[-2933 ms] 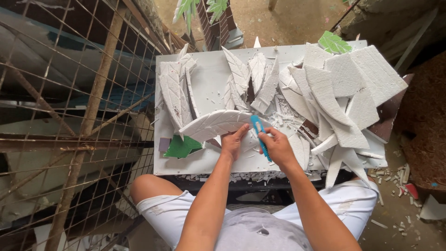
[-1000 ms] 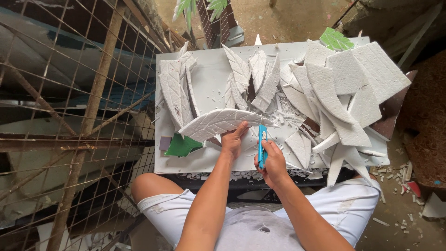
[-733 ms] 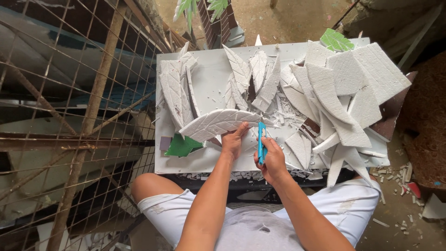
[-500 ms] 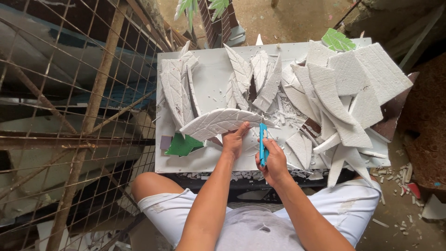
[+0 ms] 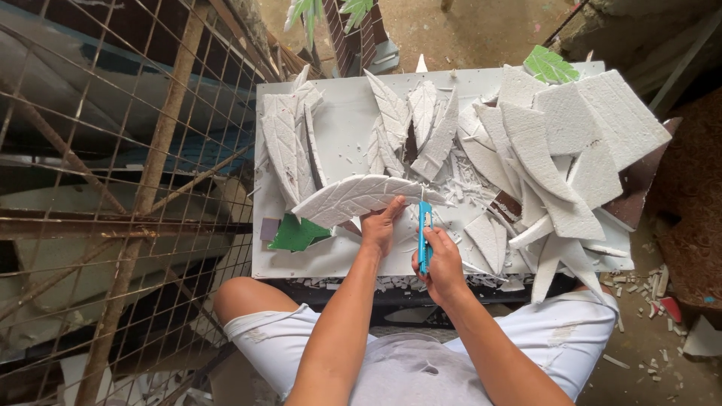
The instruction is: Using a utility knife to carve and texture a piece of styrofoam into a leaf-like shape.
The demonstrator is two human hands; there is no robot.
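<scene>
My left hand grips a long white foam leaf with carved veins, holding it level above the white board table. My right hand is closed around a blue utility knife, blade pointing up at the leaf's right end. Both hands are close together over the table's near edge.
Carved foam leaves lie at the left and middle. Several plain foam offcuts pile on the right. A green leaf piece lies near the front left, another green leaf at the far right. A rusty wire fence stands left.
The knife has swung from a tilt to upright and my right hand has drawn slightly back toward me. The foam leaf stays in my left hand with little shift.
</scene>
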